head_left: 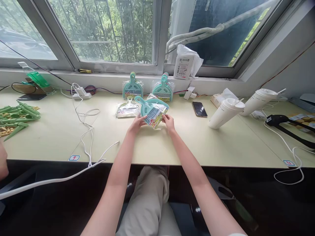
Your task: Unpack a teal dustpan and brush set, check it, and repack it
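Between my two hands, tilted above the table, is a teal mini dustpan and brush set in clear wrapping with a printed card. My left hand grips its lower left edge, below the handle. On the right side, my right hand pinches the corner by the card. A wrapped white dustpan set lies just left of the held one. Behind, two stacks of teal dustpan sets, one on the left and one on the right, lean upright against the window ledge.
A phone and two white lidded cups with straws stand to the right. White cables run over the table at left, near a power strip. Green plastic pieces are piled far left, close to another person's partly visible hand.
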Motion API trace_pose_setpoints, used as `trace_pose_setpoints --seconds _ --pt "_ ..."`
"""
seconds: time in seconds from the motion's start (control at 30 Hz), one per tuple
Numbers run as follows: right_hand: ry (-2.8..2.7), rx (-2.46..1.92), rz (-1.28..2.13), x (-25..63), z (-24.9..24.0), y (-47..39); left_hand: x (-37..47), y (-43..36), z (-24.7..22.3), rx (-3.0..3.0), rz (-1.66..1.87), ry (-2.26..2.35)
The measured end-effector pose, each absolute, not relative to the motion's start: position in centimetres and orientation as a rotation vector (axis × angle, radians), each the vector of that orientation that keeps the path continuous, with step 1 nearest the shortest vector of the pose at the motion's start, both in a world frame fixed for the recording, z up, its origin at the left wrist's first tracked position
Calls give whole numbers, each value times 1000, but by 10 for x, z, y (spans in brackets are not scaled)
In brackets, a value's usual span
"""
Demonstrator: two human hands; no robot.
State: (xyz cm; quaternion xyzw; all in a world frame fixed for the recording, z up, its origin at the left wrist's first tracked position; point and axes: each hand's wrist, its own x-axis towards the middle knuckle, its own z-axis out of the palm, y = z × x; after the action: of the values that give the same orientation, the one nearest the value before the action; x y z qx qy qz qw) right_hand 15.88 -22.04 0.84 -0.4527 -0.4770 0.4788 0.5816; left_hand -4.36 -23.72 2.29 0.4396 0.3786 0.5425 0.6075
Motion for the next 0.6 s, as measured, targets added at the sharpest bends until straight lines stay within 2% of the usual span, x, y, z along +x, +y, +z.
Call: trace_pose_setpoints --seconds 0.17,0.27,0.5,0.6 --pt "-889 -948 1261 165 6 -215 -46 -239 26 1156 1071 918" --pt "-868 -960 1270 165 7 -215 -47 -234 23 1148 1098 970" --pt "-959 -998 1296 169 13 -215 -59 -218 14 786 1494 1302" --pt "-913 -1006 1260 179 13 -212 -80 -219 18 912 1787 1583"
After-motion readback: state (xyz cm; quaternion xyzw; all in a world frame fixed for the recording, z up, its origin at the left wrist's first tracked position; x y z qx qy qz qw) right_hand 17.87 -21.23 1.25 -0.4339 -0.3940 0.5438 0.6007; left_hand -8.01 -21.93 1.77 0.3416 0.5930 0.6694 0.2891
